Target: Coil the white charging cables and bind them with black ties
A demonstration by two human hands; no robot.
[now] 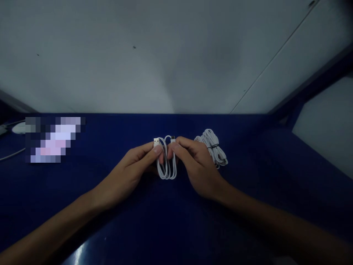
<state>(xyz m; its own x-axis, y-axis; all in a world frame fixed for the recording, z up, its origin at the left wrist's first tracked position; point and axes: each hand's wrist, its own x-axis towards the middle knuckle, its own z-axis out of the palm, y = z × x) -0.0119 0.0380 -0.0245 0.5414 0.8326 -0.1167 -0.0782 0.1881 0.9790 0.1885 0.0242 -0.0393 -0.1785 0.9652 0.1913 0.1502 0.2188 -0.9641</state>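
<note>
A white USB cable [167, 173], wound into a loose coil, is held up between my two hands above the blue table. My left hand [136, 162] pinches the coil's left side, close to the metal USB plug [156, 141] that points away from me. On the other side my right hand [197, 163] grips the coil just below a smaller, darker plug [173, 138]. Some of the fingers are hidden behind the loops. Just beyond my right hand lies a bundle of white cables [212, 145], bound with a thin black tie and partly covered by that hand.
A blurred-out bright object [56, 141] lies on the blue table [116, 125] at the left. Beside it are a white rounded item [19, 127] and a white cord [13, 154]. A grey panel [138, 73] rises behind the table, with a blue frame bar [311, 82] at right.
</note>
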